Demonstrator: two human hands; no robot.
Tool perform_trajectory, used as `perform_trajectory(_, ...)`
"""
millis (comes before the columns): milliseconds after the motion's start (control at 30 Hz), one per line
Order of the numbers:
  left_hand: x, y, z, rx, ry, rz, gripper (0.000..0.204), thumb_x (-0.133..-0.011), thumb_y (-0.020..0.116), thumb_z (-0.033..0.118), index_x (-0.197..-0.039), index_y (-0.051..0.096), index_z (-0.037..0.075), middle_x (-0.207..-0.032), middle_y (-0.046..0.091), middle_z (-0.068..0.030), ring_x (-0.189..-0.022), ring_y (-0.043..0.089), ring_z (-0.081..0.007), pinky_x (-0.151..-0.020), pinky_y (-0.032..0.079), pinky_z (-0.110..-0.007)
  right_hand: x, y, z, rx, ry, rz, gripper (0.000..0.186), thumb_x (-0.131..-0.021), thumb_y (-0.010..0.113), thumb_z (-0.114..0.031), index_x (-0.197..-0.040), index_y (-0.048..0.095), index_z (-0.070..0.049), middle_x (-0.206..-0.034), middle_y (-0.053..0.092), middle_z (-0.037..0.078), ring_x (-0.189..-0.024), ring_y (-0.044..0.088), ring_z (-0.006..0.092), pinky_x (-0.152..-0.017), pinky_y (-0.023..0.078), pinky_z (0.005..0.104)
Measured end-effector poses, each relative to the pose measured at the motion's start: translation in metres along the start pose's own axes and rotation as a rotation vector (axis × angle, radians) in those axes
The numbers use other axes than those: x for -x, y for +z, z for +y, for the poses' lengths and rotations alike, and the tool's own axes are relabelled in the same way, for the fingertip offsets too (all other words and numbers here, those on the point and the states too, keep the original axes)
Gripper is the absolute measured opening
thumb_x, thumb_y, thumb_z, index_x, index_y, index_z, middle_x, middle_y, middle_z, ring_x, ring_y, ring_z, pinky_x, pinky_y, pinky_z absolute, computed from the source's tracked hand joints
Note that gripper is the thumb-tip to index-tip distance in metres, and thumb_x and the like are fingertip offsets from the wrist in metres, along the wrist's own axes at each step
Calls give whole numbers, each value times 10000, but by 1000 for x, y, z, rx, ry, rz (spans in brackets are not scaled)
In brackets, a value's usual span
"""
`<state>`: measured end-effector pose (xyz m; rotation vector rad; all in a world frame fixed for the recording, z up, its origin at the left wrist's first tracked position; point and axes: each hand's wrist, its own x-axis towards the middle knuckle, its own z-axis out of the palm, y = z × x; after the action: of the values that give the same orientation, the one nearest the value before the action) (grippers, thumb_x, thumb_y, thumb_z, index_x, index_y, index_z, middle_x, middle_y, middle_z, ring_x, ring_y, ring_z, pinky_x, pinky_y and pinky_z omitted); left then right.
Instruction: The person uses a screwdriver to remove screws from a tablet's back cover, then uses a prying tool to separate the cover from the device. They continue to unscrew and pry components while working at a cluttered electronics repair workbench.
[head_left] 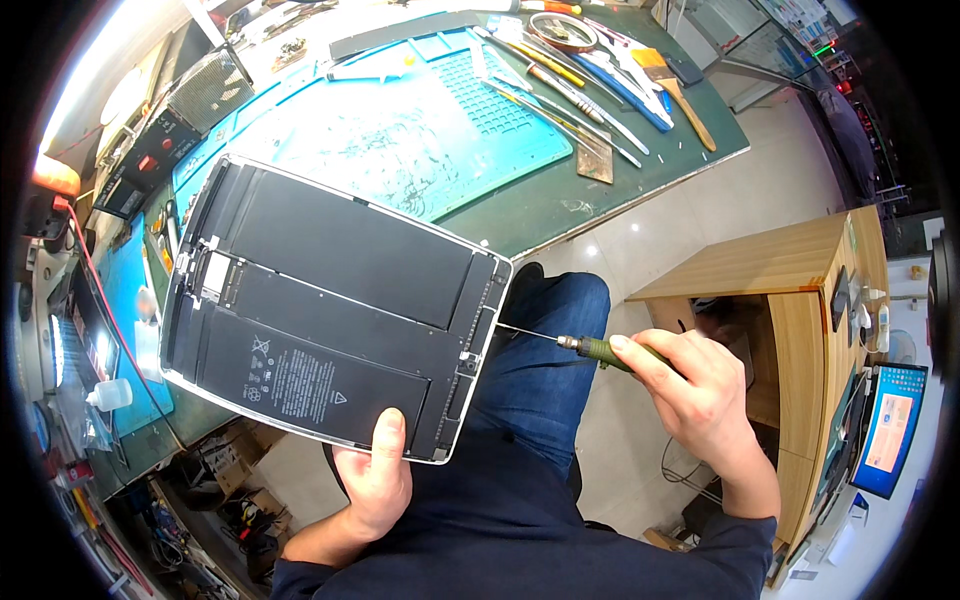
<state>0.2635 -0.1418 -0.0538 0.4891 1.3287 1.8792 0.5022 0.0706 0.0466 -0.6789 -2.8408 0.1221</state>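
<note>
An opened tablet without its screen lies tilted in front of me, its black batteries and silver rim showing. My left hand grips its near edge, thumb on top of the battery and fingers hidden underneath. In my right hand is a green-handled screwdriver-like tool with a metal collar and a long thin shaft. The thin tip points left and meets the tablet's right edge near its middle; whether it touches there I cannot tell. The tablet's far left part is over the workbench, the rest above my lap.
A blue work mat covers much of the green bench. Tweezers, a brush and several thin tools lie at its right. A black power unit stands at left. A wooden cabinet and a lit monitor are to my right.
</note>
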Motion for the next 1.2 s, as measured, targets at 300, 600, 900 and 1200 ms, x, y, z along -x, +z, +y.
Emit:
perform_trajectory(300,-1,9,5,45,-34,72,289,-1019,621,29,-1306,595,0,-1243,645,-77,-1114,612,-149,-1003,472,-319,1,-2,-4,21,6,-14,505,-776,751,-75,-1269,745,-183,-1024,681,20,-737,603,172,-629,506,304)
perform_trajectory(600,1,0,-1,14,-6,25,395,-1047,594,75,-1421,502,-14,-1331,623,-125,-1201,622,-215,-1063,492,-387,2,-3,-4,9,11,-28,525,-767,754,-69,-1280,742,-180,-1036,680,25,-761,613,173,-640,512,300)
perform_trajectory(900,1,0,-1,20,1,5,406,-1049,585,75,-1434,490,-9,-1344,613,-122,-1215,613,-214,-1070,487,-389,4,-2,-4,9,-3,-39,550,-764,753,-67,-1300,732,-191,-1034,684,25,-751,608,171,-639,517,296)
perform_trajectory(1200,0,1,0,1,10,2,429,-1047,586,76,-1453,476,-8,-1366,598,-122,-1231,602,-213,-1084,473,-392,6,1,-5,-11,-15,-30,535,-771,749,-70,-1292,736,-191,-1031,689,26,-734,604,168,-622,513,298)
